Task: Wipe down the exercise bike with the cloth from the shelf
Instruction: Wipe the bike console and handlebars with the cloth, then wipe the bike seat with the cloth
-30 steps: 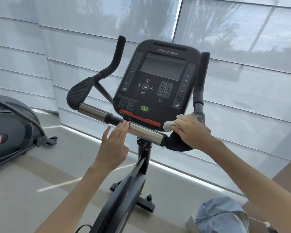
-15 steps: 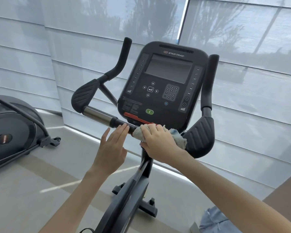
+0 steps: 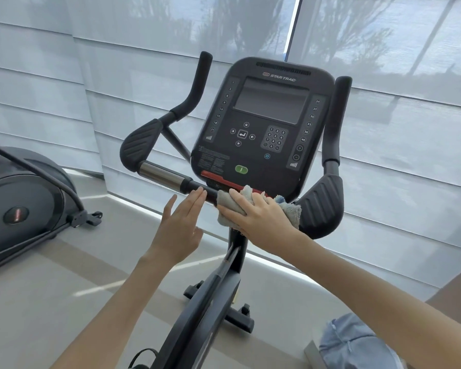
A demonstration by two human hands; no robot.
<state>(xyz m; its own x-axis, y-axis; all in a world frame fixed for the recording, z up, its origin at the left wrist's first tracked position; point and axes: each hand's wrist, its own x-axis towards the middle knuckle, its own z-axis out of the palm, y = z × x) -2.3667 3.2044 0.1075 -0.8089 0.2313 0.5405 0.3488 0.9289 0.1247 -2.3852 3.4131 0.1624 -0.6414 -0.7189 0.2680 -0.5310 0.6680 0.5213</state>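
The black exercise bike [image 3: 266, 121] stands in front of me, its console facing up, with a horizontal handlebar [image 3: 165, 177] below the console. My right hand [image 3: 261, 217] presses a pale grey-blue cloth [image 3: 229, 206] flat against the bar's right part, just under the console's red strip. The cloth bunches out past my wrist toward the right black grip pad [image 3: 322, 206]. My left hand [image 3: 181, 225] is held flat with fingers together, its fingertips touching the bar's black middle section just left of the cloth. It holds nothing.
Another black exercise machine [image 3: 24, 203] stands at the left on the pale floor. Window blinds [image 3: 410, 155] run close behind the bike. A light blue garment [image 3: 357, 342] shows at the lower right. The bike's frame and foot [image 3: 224, 310] lie below my arms.
My right hand slid the cloth leftward from the right grip pad onto the bar under the console. In the last half second it barely shifted. My left hand stayed on the bar.
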